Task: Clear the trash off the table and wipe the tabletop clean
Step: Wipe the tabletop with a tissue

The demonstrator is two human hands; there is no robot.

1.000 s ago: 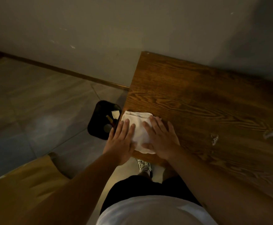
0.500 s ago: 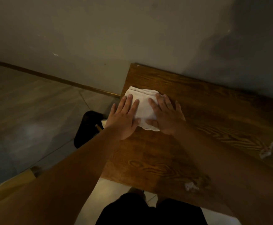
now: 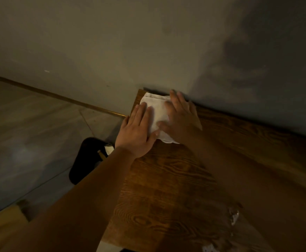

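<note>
Wiping step: both hands, left (image 3: 136, 132) and right (image 3: 180, 120), spread flat, pressing white folded cloth (image 3: 156, 113) at worktop (image 3: 166, 188) far-left corner. Paper scraps (image 3: 234, 216) remain near front edge. Next: probably sweep cloth toward them.

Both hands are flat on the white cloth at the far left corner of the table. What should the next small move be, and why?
Probably pull the white cloth back toward the near edge. It sits in the table corner against the wall, under the left hand and right hand, so it cannot go farther. White scraps lie nearer, unswept.
</note>
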